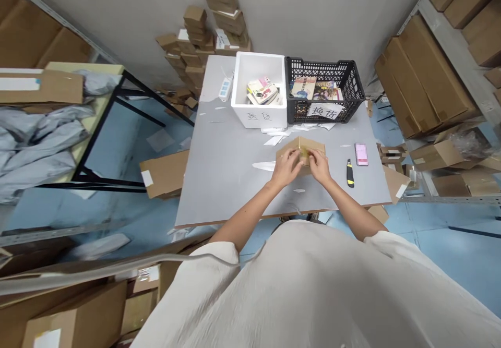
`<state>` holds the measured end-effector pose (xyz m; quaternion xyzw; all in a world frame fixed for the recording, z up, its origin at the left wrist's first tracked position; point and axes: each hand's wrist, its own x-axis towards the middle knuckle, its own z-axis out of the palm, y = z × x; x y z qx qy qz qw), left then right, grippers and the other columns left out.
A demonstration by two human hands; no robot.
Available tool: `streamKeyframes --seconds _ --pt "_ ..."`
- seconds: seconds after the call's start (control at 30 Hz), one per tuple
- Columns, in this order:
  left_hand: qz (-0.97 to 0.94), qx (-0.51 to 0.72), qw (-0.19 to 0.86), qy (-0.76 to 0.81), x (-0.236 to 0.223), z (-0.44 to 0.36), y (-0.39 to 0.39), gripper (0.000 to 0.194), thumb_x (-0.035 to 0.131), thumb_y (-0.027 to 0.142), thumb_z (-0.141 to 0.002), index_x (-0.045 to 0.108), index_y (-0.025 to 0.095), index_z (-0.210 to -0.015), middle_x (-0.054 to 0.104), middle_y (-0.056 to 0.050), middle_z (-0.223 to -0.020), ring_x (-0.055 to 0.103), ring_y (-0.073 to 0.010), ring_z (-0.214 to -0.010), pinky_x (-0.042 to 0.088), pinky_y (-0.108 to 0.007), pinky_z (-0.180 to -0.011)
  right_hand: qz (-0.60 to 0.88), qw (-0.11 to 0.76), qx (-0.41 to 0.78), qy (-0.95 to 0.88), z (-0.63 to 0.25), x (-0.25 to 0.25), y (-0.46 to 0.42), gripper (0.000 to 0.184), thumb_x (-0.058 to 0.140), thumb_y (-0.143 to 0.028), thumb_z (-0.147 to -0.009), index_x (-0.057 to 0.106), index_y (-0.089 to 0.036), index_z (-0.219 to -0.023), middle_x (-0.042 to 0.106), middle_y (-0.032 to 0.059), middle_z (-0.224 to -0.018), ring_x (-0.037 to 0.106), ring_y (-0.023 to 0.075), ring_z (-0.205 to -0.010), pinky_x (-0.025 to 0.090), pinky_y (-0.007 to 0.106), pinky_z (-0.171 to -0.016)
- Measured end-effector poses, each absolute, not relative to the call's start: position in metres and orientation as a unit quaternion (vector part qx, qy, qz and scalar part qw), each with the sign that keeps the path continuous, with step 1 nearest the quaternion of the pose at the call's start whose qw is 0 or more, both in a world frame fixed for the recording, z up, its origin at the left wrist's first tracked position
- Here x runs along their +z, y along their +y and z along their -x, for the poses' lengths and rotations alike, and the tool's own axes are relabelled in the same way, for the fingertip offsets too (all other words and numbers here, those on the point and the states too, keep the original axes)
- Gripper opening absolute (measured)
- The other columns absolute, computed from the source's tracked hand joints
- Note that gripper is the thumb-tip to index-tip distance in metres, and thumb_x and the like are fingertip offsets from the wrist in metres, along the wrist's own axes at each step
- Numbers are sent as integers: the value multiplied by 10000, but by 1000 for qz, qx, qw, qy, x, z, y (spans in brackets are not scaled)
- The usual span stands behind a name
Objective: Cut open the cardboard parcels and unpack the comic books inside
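Observation:
A small brown cardboard box [312, 143] sits on the grey table in front of me, with shiny tape showing along its middle. My left hand [286, 167] grips its left side, fingers bent over the top. On the right side, my right hand [320, 166] holds the same box with its fingertips near the taped seam. The box's near side is partly hidden by my hands. A black and yellow utility knife [349, 173] lies to the right of my right hand, beside a phone [361, 154] with a pink screen.
Behind the box stand a white bin [258, 117] and a black plastic crate [291, 110], both holding books. Paper scraps [276, 138] lie on the grey table [219, 181]. Stacked cartons [229, 22] rise by the wall. Shelves with boxes flank both sides; grey mailer bags [39, 139] lie left.

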<state>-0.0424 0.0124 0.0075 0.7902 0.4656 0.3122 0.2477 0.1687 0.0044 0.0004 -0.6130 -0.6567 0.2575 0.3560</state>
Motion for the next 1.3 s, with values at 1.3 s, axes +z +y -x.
streamKeyframes --seconds 1.3 --pt "-818 296 200 452 2 3 18 315 667 145 -1041 760 297 -1301 625 -127 -1591 655 -328 -1359 535 -533 -1186 671 408 266 -559 -220 7 -30 533 602 -483 -1069 668 -298 -1564 794 102 -1482 766 324 -1338 660 508 -1117"
